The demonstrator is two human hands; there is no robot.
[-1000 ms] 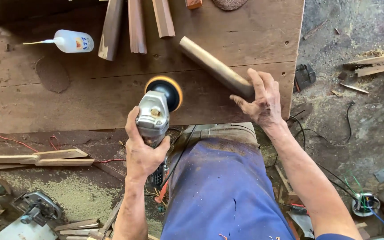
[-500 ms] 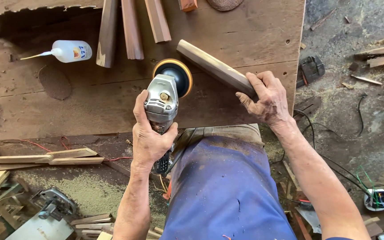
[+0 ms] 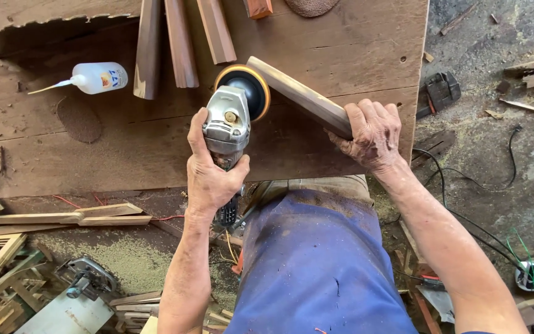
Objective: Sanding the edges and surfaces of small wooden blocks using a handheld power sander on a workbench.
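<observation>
Grinder (image 3: pixel 233 117) left of wood strip (image 3: pixel 298 96) on workbench (image 3: pixel 353 43); glue bottle (image 3: pixel 94 78) far left.

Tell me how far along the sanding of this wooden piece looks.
Done: three wooden strips lie set aside on the workbench; whether sanded is unclear. In hand: the left hand holds the angle grinder, its disc against the wooden piece gripped by the right hand. Left: cannot tell how much of the piece remains.
</observation>
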